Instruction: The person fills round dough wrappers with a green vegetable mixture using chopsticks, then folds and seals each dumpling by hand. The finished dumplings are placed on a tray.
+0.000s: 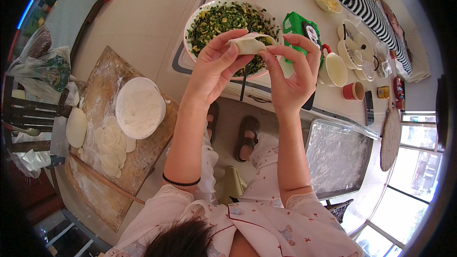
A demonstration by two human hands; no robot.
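Both hands hold one folded dumpling [248, 45] above a large bowl [186, 39] of chopped green filling [228, 18]. My left hand [217, 64] pinches its left end between thumb and fingers. At the right end, my right hand [294, 67] grips the edge with thumb and index finger, the other fingers raised. The dumpling's top edge gapes on the right, while its left part looks pressed together. Dark chopsticks [244, 85] rest in the bowl and stick out over its near rim, partly hidden by the hands and dumpling.
On my left, a floured wooden board [139, 164] carries round wrappers [112, 146], a flour bowl [140, 109], a dough piece [76, 127], a cleaver [60, 134] and a rolling pin [107, 179]. At right lie a floured metal tray [335, 160], a green wipes pack [296, 25], bowls [334, 69] and a red cup [352, 91].
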